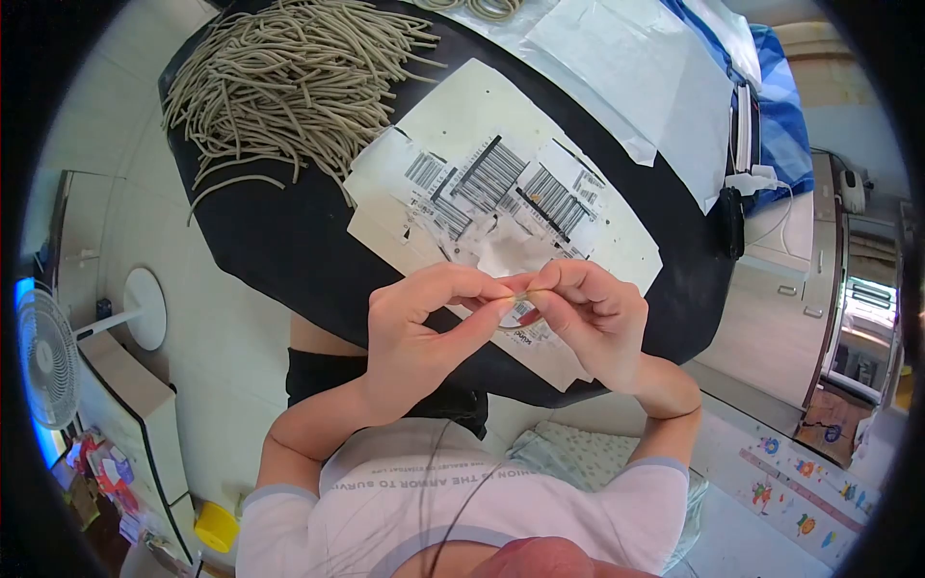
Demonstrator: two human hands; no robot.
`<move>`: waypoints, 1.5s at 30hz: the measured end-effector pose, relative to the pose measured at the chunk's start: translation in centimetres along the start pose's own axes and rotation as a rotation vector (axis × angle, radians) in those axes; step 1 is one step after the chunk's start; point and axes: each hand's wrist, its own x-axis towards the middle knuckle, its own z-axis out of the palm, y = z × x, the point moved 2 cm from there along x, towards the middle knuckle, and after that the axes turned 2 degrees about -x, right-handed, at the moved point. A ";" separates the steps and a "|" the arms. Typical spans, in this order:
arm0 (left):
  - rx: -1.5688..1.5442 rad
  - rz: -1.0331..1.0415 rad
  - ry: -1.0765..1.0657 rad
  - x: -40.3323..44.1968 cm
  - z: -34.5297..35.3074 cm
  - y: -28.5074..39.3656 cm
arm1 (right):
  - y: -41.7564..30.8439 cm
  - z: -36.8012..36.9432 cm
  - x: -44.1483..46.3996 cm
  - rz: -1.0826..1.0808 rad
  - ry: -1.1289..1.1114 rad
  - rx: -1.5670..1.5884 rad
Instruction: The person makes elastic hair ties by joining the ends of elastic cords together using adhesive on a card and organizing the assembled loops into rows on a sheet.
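My left hand (424, 332) and my right hand (597, 323) meet over the near edge of a cardboard piece (617, 231) with barcode labels. Thumb and forefinger of each hand pinch a thin tan cord (521, 297), whose lower part curves below the fingertips like a loop. The fingers hide much of the cord. A large pile of similar tan cords (279, 82) lies at the back left of the black table (270, 231), with one loose cord (236, 180) at its near side.
White plastic sheets (617, 67) cover the table's back right, near coiled cords (493, 8). A black object (731, 222) and a white plug (756, 181) are at the right edge. A fan (48, 356) stands at the far left.
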 end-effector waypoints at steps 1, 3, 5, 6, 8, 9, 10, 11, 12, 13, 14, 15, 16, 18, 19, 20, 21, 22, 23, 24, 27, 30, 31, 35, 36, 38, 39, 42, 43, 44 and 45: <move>-0.004 -0.014 -0.013 0.0 0.0 0.0 | 0.0 0.0 0.0 0.005 0.001 0.020; -0.011 -0.040 -0.039 -0.1 -0.1 0.1 | -0.1 0.1 0.2 0.015 0.002 0.059; 0.000 -0.036 -0.038 -0.1 -0.1 0.1 | 0.0 0.1 0.2 0.016 0.000 0.088; 0.005 -0.035 -0.037 -0.1 -0.1 0.1 | 0.0 0.1 0.2 0.017 -0.002 0.102; 0.026 -0.035 -0.033 0.0 -0.1 0.2 | -0.1 0.1 0.2 0.031 -0.004 0.061; 0.037 -0.035 -0.030 0.0 -0.1 0.3 | -0.1 0.0 0.2 0.038 -0.006 0.040; 0.026 -0.038 -0.027 0.0 -0.1 0.2 | -0.1 0.1 0.2 0.027 -0.001 0.045; 0.014 -0.039 -0.023 0.0 0.0 0.2 | 0.0 0.1 0.2 0.015 0.005 0.050; 0.002 -0.040 -0.020 0.0 0.0 0.1 | 0.1 0.1 0.2 0.003 0.010 0.054; 0.010 -0.027 -0.012 0.0 0.0 0.1 | 0.1 0.1 0.2 0.001 0.010 0.037; 0.017 -0.013 -0.004 0.1 0.0 0.1 | 0.2 0.1 0.2 -0.001 0.010 0.019; 0.024 0.001 0.004 0.2 0.0 0.0 | 0.2 0.0 0.2 -0.004 0.010 0.002; 0.018 0.001 0.005 0.1 0.0 0.0 | 0.2 0.1 0.2 -0.005 0.012 0.006; 0.006 0.003 0.006 0.1 0.0 -0.2 | 0.1 0.1 0.2 -0.009 0.017 0.015; 0.001 -0.004 0.007 0.1 0.0 -0.2 | 0.1 0.1 0.3 -0.007 0.016 0.024; -0.005 -0.011 0.008 0.1 0.0 -0.2 | 0.2 0.1 0.3 -0.006 0.015 0.033; -0.010 -0.018 0.008 0.1 0.0 -0.2 | 0.2 0.1 0.3 -0.005 0.014 0.042; -0.010 -0.016 0.007 0.1 0.0 -0.2 | 0.3 0.1 0.3 -0.006 0.016 0.046; -0.010 -0.013 0.006 0.1 0.0 -0.1 | 0.3 0.1 0.3 -0.007 0.018 0.051; -0.009 -0.011 0.005 0.1 -0.1 -0.1 | 0.3 0.1 0.3 -0.007 0.020 0.056; -0.017 -0.016 -0.004 0.2 -0.1 -0.1 | 0.2 0.1 0.4 0.014 0.029 0.081; -0.057 -0.045 0.000 0.2 0.1 -0.4 | 0.2 0.1 0.4 0.015 0.042 0.091; -0.050 -0.058 -0.017 0.2 0.1 -0.3 | 0.2 0.1 0.3 0.021 0.040 0.089; -0.035 -0.095 -0.054 0.2 0.0 -0.1 | 0.3 -0.1 0.4 0.020 0.013 0.097; -0.037 -0.101 -0.057 0.2 0.0 -0.1 | 0.2 -0.2 0.4 0.014 0.004 0.102; -0.067 -0.096 -0.067 0.3 0.0 -0.1 | -0.1 -0.3 0.6 0.026 -0.009 0.072; -0.081 -0.092 -0.071 0.4 0.0 0.0 | -0.2 -0.4 0.7 0.032 -0.016 0.057; -0.133 -0.144 -0.071 0.5 -0.2 0.1 | 0.0 -0.6 0.8 -0.038 -0.004 0.047; -0.190 -0.204 -0.081 0.6 -0.3 0.2 | -0.2 -0.7 0.9 -0.061 0.004 0.049; -0.248 -0.265 -0.092 0.7 -0.5 0.5 | -0.3 -0.8 0.9 -0.081 0.013 0.051; -0.306 -0.326 -0.103 0.9 -0.7 0.7 | -0.4 -0.9 0.9 -0.101 0.021 0.054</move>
